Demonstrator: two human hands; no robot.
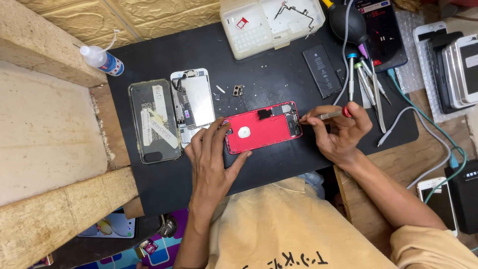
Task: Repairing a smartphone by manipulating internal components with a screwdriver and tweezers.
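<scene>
On my black mat (279,169) a cased phone (154,121) lies face down beside an opened screen unit (193,103). A squeeze bottle (102,60) lies at the mat's far left corner. A white parts tray (271,22) sits at the far edge, with a loose battery (322,70), spare screwdrivers (366,79), a rubber blower (348,22) and stacked phones (458,62) off to my right.

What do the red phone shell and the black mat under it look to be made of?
The red open phone shell looks like painted or anodised metal: smooth, evenly coloured, with a soft sheen. The black work mat seems rubber or soft plastic: matte, flat and unreflective, though the picture leaves that open.
</scene>
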